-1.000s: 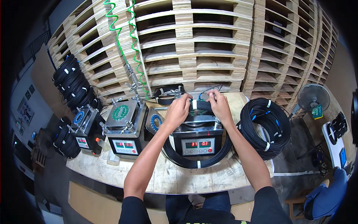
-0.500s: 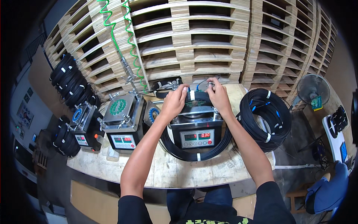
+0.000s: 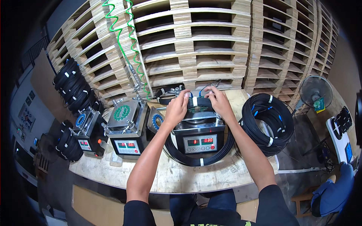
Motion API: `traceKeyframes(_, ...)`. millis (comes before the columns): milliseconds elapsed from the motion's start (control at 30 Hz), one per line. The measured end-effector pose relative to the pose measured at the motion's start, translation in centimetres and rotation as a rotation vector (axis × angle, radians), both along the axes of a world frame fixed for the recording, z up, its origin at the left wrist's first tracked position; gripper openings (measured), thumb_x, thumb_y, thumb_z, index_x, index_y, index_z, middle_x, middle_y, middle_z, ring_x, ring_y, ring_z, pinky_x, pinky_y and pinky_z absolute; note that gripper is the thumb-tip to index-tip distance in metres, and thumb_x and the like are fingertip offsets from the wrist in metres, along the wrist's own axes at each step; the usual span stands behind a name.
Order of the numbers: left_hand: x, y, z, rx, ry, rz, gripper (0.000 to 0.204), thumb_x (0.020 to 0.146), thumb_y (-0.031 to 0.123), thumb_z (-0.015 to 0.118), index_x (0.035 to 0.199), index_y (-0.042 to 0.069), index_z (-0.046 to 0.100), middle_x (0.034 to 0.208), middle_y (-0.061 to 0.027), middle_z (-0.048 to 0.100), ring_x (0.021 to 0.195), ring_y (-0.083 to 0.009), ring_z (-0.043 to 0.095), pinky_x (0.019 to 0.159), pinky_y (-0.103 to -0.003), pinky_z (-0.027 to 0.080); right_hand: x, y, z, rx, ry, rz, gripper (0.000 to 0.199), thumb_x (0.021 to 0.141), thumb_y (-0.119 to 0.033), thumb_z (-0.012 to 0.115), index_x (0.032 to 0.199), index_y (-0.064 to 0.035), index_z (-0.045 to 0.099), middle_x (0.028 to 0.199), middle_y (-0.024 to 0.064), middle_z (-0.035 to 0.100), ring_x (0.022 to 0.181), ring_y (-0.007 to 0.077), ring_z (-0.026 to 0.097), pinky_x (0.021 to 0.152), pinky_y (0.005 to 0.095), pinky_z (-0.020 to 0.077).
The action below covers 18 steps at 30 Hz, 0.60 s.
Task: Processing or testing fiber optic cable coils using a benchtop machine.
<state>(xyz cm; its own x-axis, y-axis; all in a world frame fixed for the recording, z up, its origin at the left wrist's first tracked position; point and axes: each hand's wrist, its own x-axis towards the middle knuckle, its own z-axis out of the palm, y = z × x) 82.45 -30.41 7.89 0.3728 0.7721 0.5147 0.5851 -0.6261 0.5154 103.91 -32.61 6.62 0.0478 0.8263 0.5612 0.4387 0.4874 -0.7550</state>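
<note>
In front of me stands a black and metal polishing machine [image 3: 200,144] with a lit digital display. A coil of black cable [image 3: 201,162] with white ties lies looped around it. At its far left corner is my left hand [image 3: 178,109], thumb and fingers bent together. At the far right corner my right hand [image 3: 220,104] has thumb and forefinger closed near a metal clamp. What either hand grips is hidden or too small to tell. Two blue cable ends [image 3: 200,93] stand up between the hands, beside a white tie [image 3: 195,101].
Another polishing machine [image 3: 125,130] and a smaller one [image 3: 85,132] stand to the left, near an orange-capped bottle [image 3: 103,144]. A large black cable coil [image 3: 264,130] sits at the right. Wooden pallets [image 3: 211,37] rise behind; a fan [image 3: 316,92] and a seated person [image 3: 333,194] are farther right.
My right hand's fingertips have shifted slightly left and toward me; the left hand stays at its corner. The display digits have changed. The whole view has moved a little.
</note>
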Motion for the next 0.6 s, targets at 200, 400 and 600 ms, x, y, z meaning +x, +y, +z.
traceKeyframes(200, -0.3, 0.5, -0.2, -0.074, -0.162, 0.081, 0.038, 0.108, 0.032, 0.038, 0.142, 0.015, 0.045, 0.085, -0.0229, 0.068, 0.087, -0.0472, 0.065, 0.076, -0.053, 0.048, 0.2, 0.3, 0.3, -0.014, 0.011, 0.035, 0.024, 0.099, -0.004, 0.047, 0.112, 0.0037, 0.064, 0.096, 0.0134, 0.071, 0.090, 0.0215, 0.070, 0.082, 0.0329, 0.0527)
traceKeyframes(400, -1.1, 2.5, -1.2, -0.150, -0.564, 0.064, 0.034, 0.105, 0.018, 0.034, 0.134, 0.003, 0.042, 0.080, -0.0203, 0.069, 0.081, -0.0299, 0.071, 0.080, -0.043, 0.050, 1.2, 1.3, -0.6, 0.024, 0.239, 0.048, 0.018, 0.096, -0.001, 0.049, 0.098, 0.0053, 0.065, 0.096, 0.0145, 0.072, 0.080, 0.0177, 0.070, 0.075, 0.0291, 0.0557)
traceKeyframes(600, -2.6, 3.4, -2.5, -0.244, -0.587, 0.097, 0.032, 0.105, 0.021, 0.041, 0.131, 0.002, 0.041, 0.080, -0.0153, 0.070, 0.079, -0.0219, 0.070, 0.077, -0.038, 0.050, 1.1, 1.5, -0.8, -0.008, 0.270, 0.006, 0.018, 0.093, 0.001, 0.049, 0.088, 0.0049, 0.066, 0.089, 0.0124, 0.072, 0.078, 0.0173, 0.070, 0.071, 0.0289, 0.0576)
